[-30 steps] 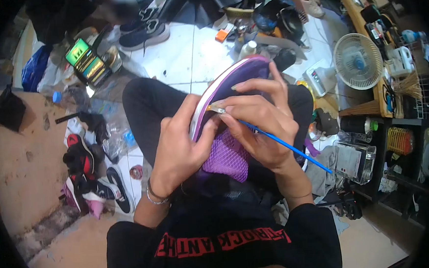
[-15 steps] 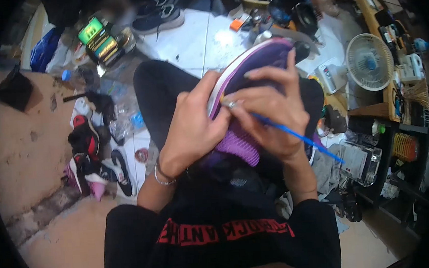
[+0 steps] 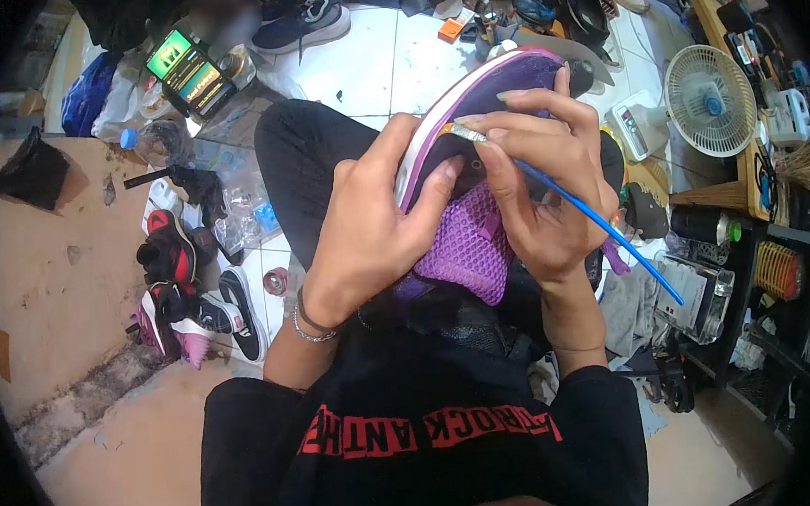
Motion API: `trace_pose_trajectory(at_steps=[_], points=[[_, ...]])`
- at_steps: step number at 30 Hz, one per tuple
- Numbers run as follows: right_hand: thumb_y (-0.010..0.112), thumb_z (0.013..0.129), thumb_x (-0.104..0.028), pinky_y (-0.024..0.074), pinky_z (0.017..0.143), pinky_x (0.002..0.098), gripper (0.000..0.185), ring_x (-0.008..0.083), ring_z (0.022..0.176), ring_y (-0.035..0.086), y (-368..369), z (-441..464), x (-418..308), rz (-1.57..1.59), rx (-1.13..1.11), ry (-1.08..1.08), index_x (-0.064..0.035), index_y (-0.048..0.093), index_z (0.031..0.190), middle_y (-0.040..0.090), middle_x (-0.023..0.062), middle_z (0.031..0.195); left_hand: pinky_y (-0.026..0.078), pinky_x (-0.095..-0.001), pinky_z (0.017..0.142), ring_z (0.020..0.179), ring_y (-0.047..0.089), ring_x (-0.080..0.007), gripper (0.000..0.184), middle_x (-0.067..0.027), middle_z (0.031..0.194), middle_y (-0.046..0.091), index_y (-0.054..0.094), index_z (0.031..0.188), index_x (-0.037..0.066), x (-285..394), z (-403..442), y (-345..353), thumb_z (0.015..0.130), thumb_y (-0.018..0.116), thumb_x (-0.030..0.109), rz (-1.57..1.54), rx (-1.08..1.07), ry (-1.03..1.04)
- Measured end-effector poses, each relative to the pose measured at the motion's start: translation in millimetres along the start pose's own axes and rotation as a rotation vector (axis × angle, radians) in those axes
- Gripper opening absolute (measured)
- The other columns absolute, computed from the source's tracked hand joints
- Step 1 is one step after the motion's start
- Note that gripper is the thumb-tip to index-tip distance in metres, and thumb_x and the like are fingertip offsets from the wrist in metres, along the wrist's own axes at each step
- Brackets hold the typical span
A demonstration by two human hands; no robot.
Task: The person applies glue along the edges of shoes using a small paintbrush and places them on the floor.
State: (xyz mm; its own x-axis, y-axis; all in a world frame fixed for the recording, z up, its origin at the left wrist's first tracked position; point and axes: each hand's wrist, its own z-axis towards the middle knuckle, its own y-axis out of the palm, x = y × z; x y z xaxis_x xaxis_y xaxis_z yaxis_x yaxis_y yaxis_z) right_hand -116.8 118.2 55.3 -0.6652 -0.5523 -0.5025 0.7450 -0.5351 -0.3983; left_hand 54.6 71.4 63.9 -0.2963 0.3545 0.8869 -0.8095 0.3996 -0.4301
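A purple mesh shoe [image 3: 466, 257] with a white sole edge rests tilted over my lap. My left hand [image 3: 370, 213] is closed around its left side, thumb on the inside and fingers behind the white edge. In my right hand [image 3: 554, 188] a thin paintbrush [image 3: 600, 221] with a blue handle is pinched near its metal ferrule. The yellowish brush tip lies against the inner rim of the shoe, by the purple edge. The handle's end points down to the right. Part of the shoe is hidden behind my fingers.
Several shoes [image 3: 166, 254] lie at the left, and a dark sneaker [image 3: 303, 29] sits ahead. A lit phone [image 3: 188, 73] stands at the upper left near a plastic bottle [image 3: 152, 140]. At the right are a white fan [image 3: 711, 102] and a dark shelf [image 3: 778, 290].
The brush tip has moved forward along the shoe's inner rim, away from my left thumb. My right hand has shifted slightly right with the brush. My left hand still holds the shoe.
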Motion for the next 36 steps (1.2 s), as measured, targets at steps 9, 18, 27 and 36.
trace_pose_trajectory(at_steps=[9, 18, 27, 36], points=[[0.081, 0.08, -0.004, 0.027, 0.118, 0.0618, 0.019, 0.0284, 0.105, 0.065, -1.7, -4.0, 1.3, 0.105, 0.062, 0.034, -0.0076, 0.068, 0.093, 0.076, 0.0072, 0.094, 0.054, -0.0381, 0.066, 0.079, 0.073, -0.0367, 0.021, -0.0229, 0.082, 0.069, 0.059, 0.105, -0.002, 3.2, -0.4, 1.1, 0.093, 0.067, 0.012, -0.044, -0.017, -0.049], [0.082, 0.079, -0.004, 0.0238, 0.119, 0.0623, 0.019, 0.0275, 0.107, 0.065, -1.5, -4.7, -2.4, 0.091, 0.025, 0.041, -0.0082, 0.068, 0.092, 0.077, 0.0057, 0.093, 0.054, -0.0396, 0.067, 0.079, 0.073, -0.0389, 0.023, -0.0238, 0.084, 0.068, 0.059, 0.109, -0.001, 2.7, -1.3, -0.5, 0.092, 0.066, 0.012, -0.03, -0.024, -0.045], [0.081, 0.079, -0.003, 0.0216, 0.119, 0.0642, 0.018, 0.0279, 0.106, 0.065, 1.3, -2.9, -2.0, 0.098, 0.015, 0.028, -0.0083, 0.07, 0.092, 0.077, 0.005, 0.092, 0.054, -0.04, 0.068, 0.08, 0.072, -0.04, 0.024, -0.0245, 0.087, 0.069, 0.059, 0.11, -0.001, 0.9, 1.7, -0.4, 0.091, 0.066, 0.01, -0.029, 0.006, 0.008], [0.082, 0.077, -0.003, 0.0254, 0.118, 0.0622, 0.018, 0.0279, 0.104, 0.065, 0.7, 0.6, -2.0, 0.041, -0.052, 0.017, -0.0079, 0.072, 0.091, 0.075, 0.0039, 0.094, 0.054, -0.0403, 0.068, 0.081, 0.071, -0.0408, 0.025, -0.024, 0.086, 0.069, 0.059, 0.111, -0.001, 2.4, 4.6, -2.3, 0.09, 0.066, 0.009, -0.004, -0.004, -0.03]])
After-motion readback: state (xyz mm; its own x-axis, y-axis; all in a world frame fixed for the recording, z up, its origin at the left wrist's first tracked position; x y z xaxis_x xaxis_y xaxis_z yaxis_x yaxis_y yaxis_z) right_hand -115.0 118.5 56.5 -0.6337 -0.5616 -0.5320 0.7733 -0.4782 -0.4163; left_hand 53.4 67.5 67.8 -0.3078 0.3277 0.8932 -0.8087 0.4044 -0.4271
